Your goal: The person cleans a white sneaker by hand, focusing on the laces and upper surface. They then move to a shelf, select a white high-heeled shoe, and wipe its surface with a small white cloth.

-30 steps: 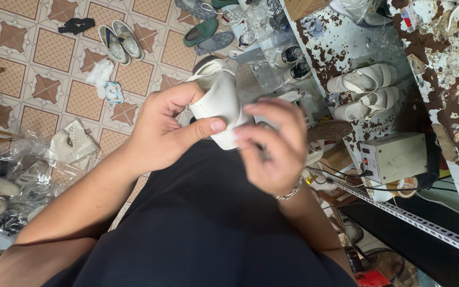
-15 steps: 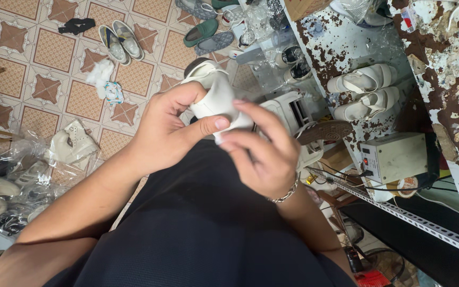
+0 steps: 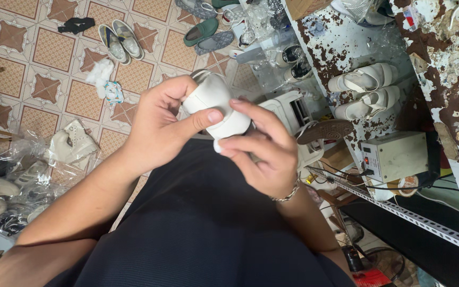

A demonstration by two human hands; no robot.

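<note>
Over our lap, at the middle of the view, we hold a white shoe (image 3: pixel 216 106) in both hands. Our left hand (image 3: pixel 160 125) wraps it from the left, fingers curled over the far side and thumb pressed flat across the near side, so the grasp is firm. Our right hand (image 3: pixel 264 154) meets it from the right: the fingertips pinch the shoe's lower near edge, and a metal bracelet (image 3: pixel 288 194) circles that wrist. We cannot tell whether anything small sits between those fingertips.

Below the hands, our dark clothing (image 3: pixel 208 228) fills the near part of the view.

Beyond the shoe lies a tiled floor (image 3: pixel 54 50) patterned in tan and brown. Far on it sit a pair of grey slip-ons (image 3: pixel 119 41), a green shoe (image 3: pixel 200 33) and a tuft of white stuffing (image 3: pixel 99 74). At the left, clear plastic bags (image 3: pixel 11 175) hold more pale shoes, one white sneaker (image 3: pixel 73 141) lying on top of them.

To the right stands a workbench (image 3: pixel 442 58) with badly peeling white paint. A pair of white sandals (image 3: pixel 365 87) rests on a lower shelf of it, and nearer to us a beige box with a red switch (image 3: pixel 397 157) sits with dark cables trailing off to its left. Just right of our right hand, another white shoe (image 3: pixel 293 109) lies beside a brown sole (image 3: pixel 325 130).
</note>
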